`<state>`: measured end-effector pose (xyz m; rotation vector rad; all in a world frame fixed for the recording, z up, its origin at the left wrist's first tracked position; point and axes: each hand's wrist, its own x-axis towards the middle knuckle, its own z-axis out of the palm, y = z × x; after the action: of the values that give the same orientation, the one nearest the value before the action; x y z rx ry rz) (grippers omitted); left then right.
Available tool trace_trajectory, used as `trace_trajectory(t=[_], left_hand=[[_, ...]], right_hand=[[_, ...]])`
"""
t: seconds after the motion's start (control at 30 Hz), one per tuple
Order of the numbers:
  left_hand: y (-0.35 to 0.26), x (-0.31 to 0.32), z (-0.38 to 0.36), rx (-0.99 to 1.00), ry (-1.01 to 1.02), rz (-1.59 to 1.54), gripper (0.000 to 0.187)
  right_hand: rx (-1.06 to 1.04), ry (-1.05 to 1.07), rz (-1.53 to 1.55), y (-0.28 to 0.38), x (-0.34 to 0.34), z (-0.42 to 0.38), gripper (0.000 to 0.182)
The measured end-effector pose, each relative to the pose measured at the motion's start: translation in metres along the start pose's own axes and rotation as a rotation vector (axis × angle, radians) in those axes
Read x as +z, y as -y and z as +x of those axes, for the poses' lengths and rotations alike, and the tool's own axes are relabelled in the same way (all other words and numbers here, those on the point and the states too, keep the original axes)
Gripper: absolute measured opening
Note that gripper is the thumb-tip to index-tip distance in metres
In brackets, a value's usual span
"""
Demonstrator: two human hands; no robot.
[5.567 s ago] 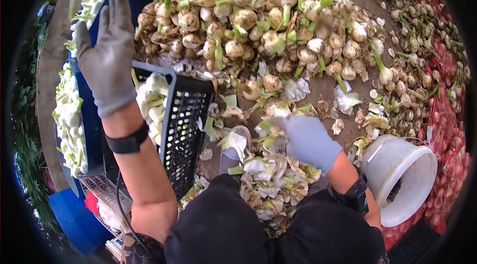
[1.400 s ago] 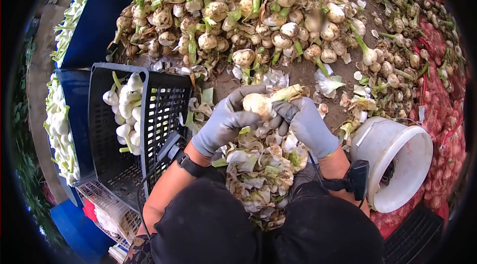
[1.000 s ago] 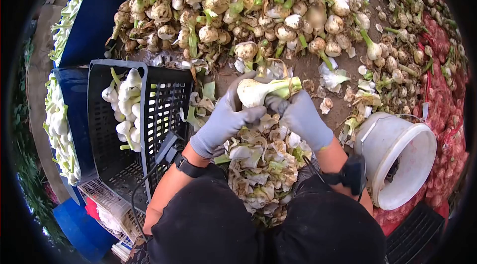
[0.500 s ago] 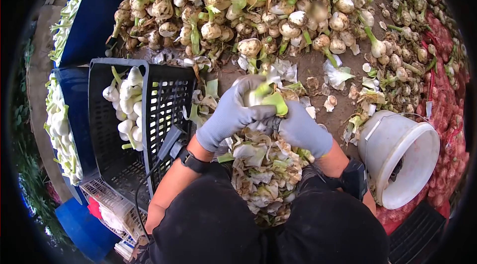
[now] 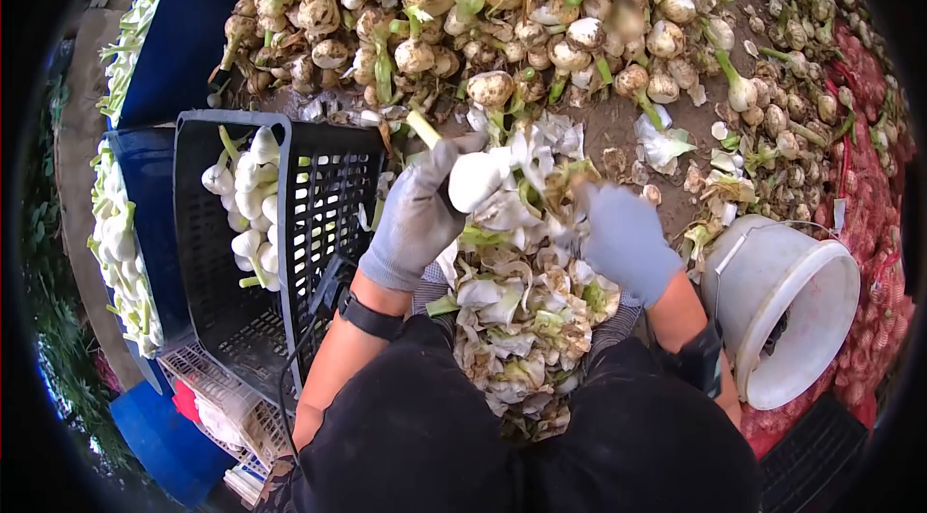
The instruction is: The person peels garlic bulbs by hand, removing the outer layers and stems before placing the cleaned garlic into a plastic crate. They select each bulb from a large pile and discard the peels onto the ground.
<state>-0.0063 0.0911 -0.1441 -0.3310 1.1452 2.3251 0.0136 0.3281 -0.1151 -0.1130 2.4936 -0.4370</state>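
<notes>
- the peeled white onion bulb with a pale green stalk [image 5: 475,181] sits at my left fingertips, stalk pointing up and left, above the heap of peelings.
- my left hand in a grey knit glove [image 5: 415,213] is curled around the bulb's left side, pinching it.
- my right hand in a grey glove [image 5: 626,241] is apart from the bulb, blurred; i cannot tell its grip.
- the pile of loose white and green onion skins [image 5: 521,329] lies between my hands.
- the black slotted plastic crate [image 5: 323,213] stands just left; the white plastic bucket [image 5: 801,320] lies tipped at right.
</notes>
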Motion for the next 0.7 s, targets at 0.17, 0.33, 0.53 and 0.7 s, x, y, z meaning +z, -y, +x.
trace_trajectory(t=[0.17, 0.33, 0.53, 0.7], left_hand=[[0.008, -0.003, 0.002, -0.175, -0.012, -0.183, 0.045], [0.010, -0.009, -0.004, 0.206, -0.105, 0.810, 0.040], [-0.013, -0.003, 0.001, 0.012, -0.361, -0.198, 0.042], [-0.102, 0.014, -0.056, 0.870, -0.597, 0.705, 0.030]], right_hand=[[-0.417, -0.566, 0.212, 0.032, -0.007, 0.013, 0.047], [-0.485, -0.184, 0.316, 0.043, 0.008, 0.008, 0.027], [-0.680, 0.342, 0.648, 0.048, -0.014, -0.007, 0.014], [-0.400, -0.168, 0.069, 0.035, -0.003, 0.034, 0.041]])
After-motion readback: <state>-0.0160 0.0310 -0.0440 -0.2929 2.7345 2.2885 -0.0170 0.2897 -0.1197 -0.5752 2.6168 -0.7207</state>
